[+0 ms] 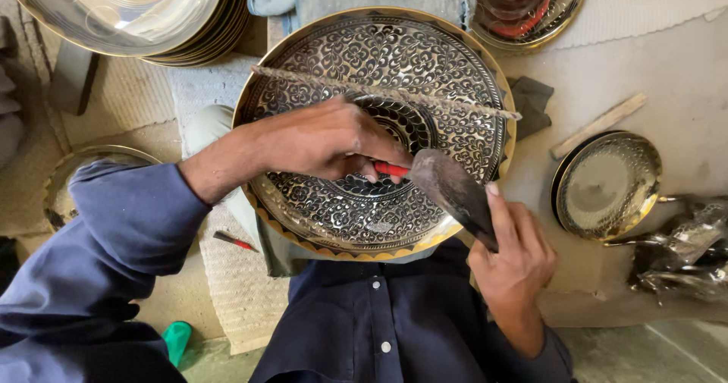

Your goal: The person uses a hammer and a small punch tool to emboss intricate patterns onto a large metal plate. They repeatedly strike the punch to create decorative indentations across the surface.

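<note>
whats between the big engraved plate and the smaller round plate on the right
In the head view, between the big engraved plate and the smaller round plate lies mostly bare pale mat, with a pale stick above it.

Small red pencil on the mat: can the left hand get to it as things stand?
Probably not right away. The left hand is closed on a red-handled tool over the big engraved plate, so it is occupied. The red pencil lies in the open on the mat, under the left forearm, nothing covering it.

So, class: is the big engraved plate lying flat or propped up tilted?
Tilted: the plate leans on the person's lap, steadied by the left hand.
</note>
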